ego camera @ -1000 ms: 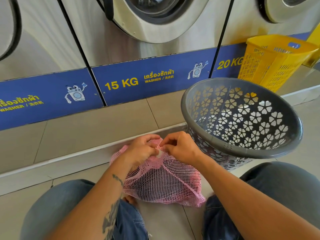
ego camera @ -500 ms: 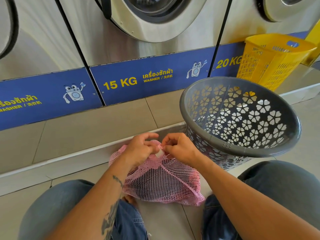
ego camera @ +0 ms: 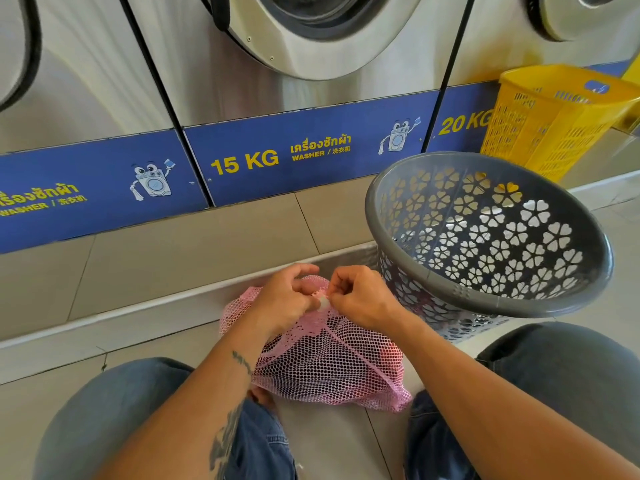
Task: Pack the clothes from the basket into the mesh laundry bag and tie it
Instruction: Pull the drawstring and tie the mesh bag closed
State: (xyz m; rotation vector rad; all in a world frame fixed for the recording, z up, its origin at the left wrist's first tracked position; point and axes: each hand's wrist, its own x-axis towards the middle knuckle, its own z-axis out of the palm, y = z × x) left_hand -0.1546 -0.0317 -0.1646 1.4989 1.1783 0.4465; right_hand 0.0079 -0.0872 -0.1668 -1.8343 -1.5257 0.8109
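Note:
A pink mesh laundry bag [ego camera: 325, 365] lies on the floor between my knees, bulging with dark and red clothes. Its neck is bunched up at the top. My left hand [ego camera: 284, 303] grips the gathered neck, and my right hand [ego camera: 360, 299] pinches the drawstring at a small white cord stopper [ego camera: 323, 303] between the two hands. Tilted toward me at the right, the grey basket [ego camera: 595, 271] with flower-shaped holes shows no clothes inside.
A row of steel washing machines [ego camera: 242, 81] with blue labels stands on a tiled step [ego camera: 173, 258] just ahead. A yellow basket [ego camera: 554, 119] sits on the step at the right. My jeans-clad knees flank the bag.
Both hands stay on the bag's neck with small finger movements at the stopper. The bag and basket have not moved.

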